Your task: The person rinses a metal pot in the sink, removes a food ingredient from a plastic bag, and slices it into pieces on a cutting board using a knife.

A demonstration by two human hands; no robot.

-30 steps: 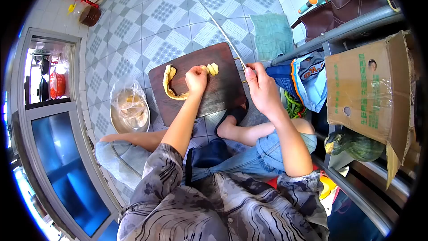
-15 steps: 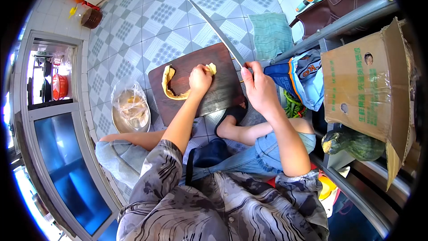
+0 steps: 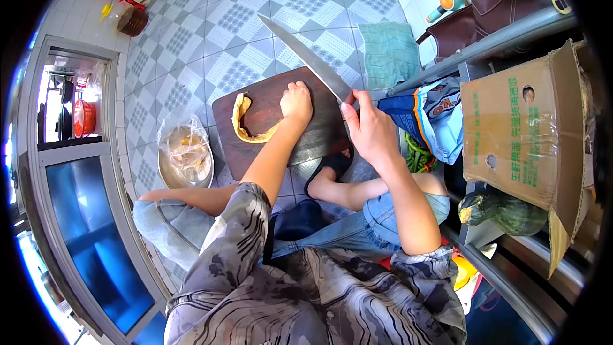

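Note:
A dark wooden cutting board [image 3: 249, 165] lies on the floor in front of my crossed legs. A curved, yellowish strip of food [image 3: 238, 118] rests on its left half, its near end passing by my left wrist. My left hand [image 3: 297, 101] is closed above the right part of the board, fingers curled; anything inside the fist is hidden. My right hand [image 3: 371, 124] grips a knife [image 3: 313, 61] by its handle end. The long blade points up and to the left, raised over the far right corner of the board.
At the left stands a metal bowl [image 3: 166, 169] with a plastic bag [image 3: 186, 147] in it. To the right are a blue bag [image 3: 440, 118], green vegetables [image 3: 418, 156], a cardboard box [image 3: 504, 134] and a dark green squash [image 3: 511, 212] on a rack. A teal cloth [image 3: 388, 54] lies beyond.
My left hand has moved slightly away and right across the board; the yellow piece that stuck out of it is out of sight. The knife has turned a little, its tip shifting left and nearer.

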